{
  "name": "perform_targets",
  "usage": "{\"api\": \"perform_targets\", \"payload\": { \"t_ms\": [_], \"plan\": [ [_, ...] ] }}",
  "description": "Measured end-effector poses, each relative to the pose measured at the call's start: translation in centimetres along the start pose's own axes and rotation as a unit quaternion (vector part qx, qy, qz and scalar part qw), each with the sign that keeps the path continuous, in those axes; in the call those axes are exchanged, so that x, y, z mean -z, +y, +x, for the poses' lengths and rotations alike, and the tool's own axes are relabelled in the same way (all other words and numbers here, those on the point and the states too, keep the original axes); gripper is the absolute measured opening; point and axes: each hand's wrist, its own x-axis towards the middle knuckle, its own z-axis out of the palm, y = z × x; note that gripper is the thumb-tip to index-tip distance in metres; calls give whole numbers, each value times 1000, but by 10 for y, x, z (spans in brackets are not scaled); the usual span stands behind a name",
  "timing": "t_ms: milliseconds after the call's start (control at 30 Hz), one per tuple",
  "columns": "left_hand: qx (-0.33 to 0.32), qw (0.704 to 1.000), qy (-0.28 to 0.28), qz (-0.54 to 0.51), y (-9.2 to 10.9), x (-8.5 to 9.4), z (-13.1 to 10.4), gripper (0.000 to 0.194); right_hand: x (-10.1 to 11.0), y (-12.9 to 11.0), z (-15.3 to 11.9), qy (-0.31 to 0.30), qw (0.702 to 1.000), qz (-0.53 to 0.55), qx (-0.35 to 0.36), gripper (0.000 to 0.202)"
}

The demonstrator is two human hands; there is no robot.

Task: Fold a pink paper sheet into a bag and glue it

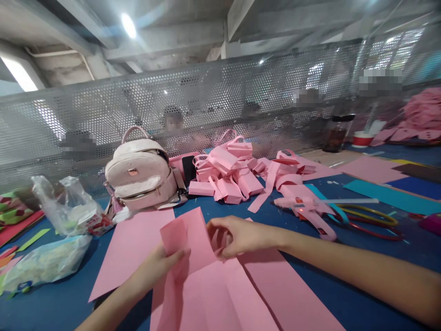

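A folded pink sheet stands raised at its far end and runs toward the near edge of the view. My left hand pinches the left side of that raised end, thumb on its face. At the right side of the same end is my right hand, its fingers curled against the paper's edge and partly hidden. More flat pink sheets lie beneath and beside it. To the right of my right hand rests a pink glue gun with a clear glue stick in its back.
A pale pink backpack stands behind, beside a pile of folded pink paper pieces. Plastic bags sit at left. Coloured sheets, a dark jar and a cup are at right. A perforated metal screen stands behind.
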Motion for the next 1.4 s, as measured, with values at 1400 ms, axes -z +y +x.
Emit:
{"api": "perform_targets", "payload": {
  "t_ms": [1400],
  "plan": [
    [-15, 1000, -12, -15, 13, -19, -11, 43, -8, 0, -6, -17, 996, -92, -6, 13]
  ]
}}
